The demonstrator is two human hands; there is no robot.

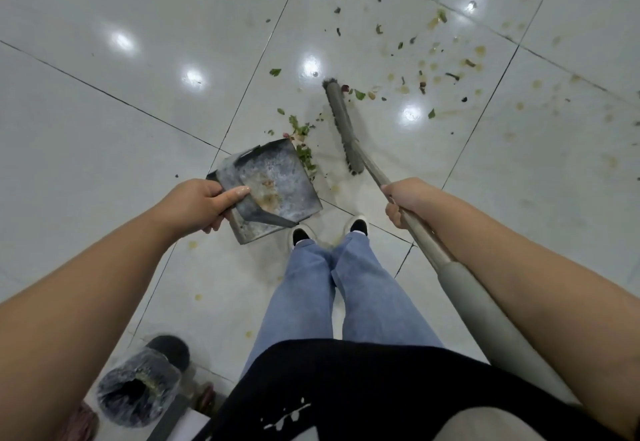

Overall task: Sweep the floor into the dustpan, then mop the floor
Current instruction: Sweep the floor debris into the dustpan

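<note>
Fingers of the left hand [199, 203] grip one dustpan [273, 187]; right hand [403, 203] fingers grip one broom [343, 125].

At the lower left of the frame stands a bin [138, 388] lined with a clear plastic bag. Lower centre shows blue jeans [346, 295], a black top [381, 388], and white shoes [301, 234].

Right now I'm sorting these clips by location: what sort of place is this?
Probably an indoor kitchen or eating area: glossy white floor tiles, green vegetable scraps with yellowish food stains, and a bag-lined bin. No furniture shows, so I cannot be sure.
</note>
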